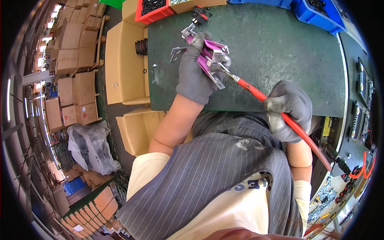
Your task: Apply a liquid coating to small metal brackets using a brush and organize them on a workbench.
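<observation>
My left hand (pixel 195 78), in a grey work glove, is closed around a purple part with silver metal brackets (pixel 206 66) over the table. Its fingers hide part of that piece. In my right hand (pixel 289 110), also gloved in grey, is the red handle of a hammer (pixel 252 89). The hammer's rounded metal head lies at the bracket's right side; whether it touches the metal I cannot tell. Just beyond my left fingers, a small black and red part (pixel 200 15) rests on the table.
The dark green table (pixel 276 44) has blue bins (pixel 320 18) and a red bin of small black parts (pixel 154 8) at its far edge. Open cardboard boxes (pixel 126 64) stand along its left side. A coiled orange air hose (pixel 364 166) is at the right.
</observation>
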